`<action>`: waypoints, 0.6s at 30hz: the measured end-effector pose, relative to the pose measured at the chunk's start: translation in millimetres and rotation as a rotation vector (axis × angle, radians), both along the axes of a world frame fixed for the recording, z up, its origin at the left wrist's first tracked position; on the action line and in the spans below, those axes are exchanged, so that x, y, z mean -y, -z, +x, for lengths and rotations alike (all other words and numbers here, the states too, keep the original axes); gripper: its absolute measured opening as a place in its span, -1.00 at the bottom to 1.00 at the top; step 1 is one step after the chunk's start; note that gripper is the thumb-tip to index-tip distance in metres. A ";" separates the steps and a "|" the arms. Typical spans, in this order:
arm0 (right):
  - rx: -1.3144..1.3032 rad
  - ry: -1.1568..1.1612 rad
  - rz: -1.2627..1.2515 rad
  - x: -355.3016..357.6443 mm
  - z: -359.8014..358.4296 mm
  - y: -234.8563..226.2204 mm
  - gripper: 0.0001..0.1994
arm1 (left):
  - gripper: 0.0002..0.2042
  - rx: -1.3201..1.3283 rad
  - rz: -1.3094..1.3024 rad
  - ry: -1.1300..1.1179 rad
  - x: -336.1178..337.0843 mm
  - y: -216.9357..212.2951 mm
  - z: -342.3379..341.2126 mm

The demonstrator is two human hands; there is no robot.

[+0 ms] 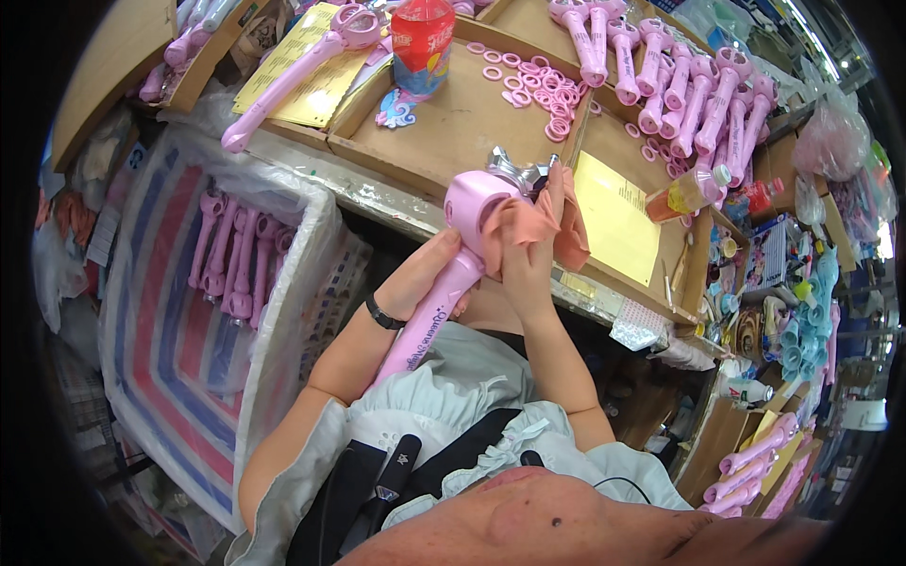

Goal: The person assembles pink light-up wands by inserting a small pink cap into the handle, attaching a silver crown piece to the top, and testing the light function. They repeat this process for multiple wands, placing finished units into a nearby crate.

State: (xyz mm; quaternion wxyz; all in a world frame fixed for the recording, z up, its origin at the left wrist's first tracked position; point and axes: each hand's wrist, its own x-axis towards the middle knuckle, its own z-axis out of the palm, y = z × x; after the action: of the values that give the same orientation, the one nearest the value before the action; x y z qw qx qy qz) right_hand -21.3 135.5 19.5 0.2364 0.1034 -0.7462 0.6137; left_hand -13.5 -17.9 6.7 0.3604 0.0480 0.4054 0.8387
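A pink plastic wand toy (pixel 436 316) with a thick handle and a round ring-shaped head slants in front of my body. My left hand (pixel 422 275) wraps round it just below the head. An orange-pink cloth (pixel 521 224) is bunched in my right hand (pixel 530 269) and pressed against the side of the wand's head. Fingers of that hand are partly covered by the cloth. Just beyond the head is a shiny silver metal-looking piece (pixel 514 172); whether it is held or stands on the bench, I cannot make out.
Pink rings (pixel 545 87) lie in a shallow cardboard tray (pixel 444 137) on the bench. More pink wands (pixel 698 99) are piled at the back right, near a bottle (pixel 687 191). A red-and-blue cup (pixel 422 47) stands behind. A striped, plastic-lined bag (pixel 156 311) at left holds several wands.
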 end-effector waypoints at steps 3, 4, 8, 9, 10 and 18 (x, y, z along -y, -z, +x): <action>0.077 0.116 -0.231 -7.9 0.7 28.6 -0.48 | -0.51 -0.025 -0.003 0.036 -1.2 7.5 1.1; 0.138 0.097 -0.375 -12.3 -1.0 36.5 -0.50 | -0.48 -0.036 -0.008 0.048 -0.6 9.7 0.6; 0.109 0.046 -0.424 -16.2 7.5 54.1 -0.52 | -0.50 0.011 0.181 0.115 -0.3 14.1 0.0; 0.080 0.030 -0.399 -12.1 11.8 54.9 -0.52 | -0.50 0.040 0.224 0.113 -0.8 13.8 -0.3; 0.049 0.187 -0.279 -8.0 15.3 54.3 -0.52 | -0.51 0.067 0.266 0.111 -1.6 13.0 -0.4; -0.146 0.540 0.161 13.7 27.0 35.1 -0.52 | -0.45 0.215 0.433 0.157 -6.1 4.0 4.4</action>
State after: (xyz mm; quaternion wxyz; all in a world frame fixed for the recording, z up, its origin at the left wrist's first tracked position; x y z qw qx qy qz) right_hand 5.7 121.8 -15.6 0.4353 -0.0365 -0.7742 0.4581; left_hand -9.1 -11.8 2.6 0.4468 0.0662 0.1706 0.8757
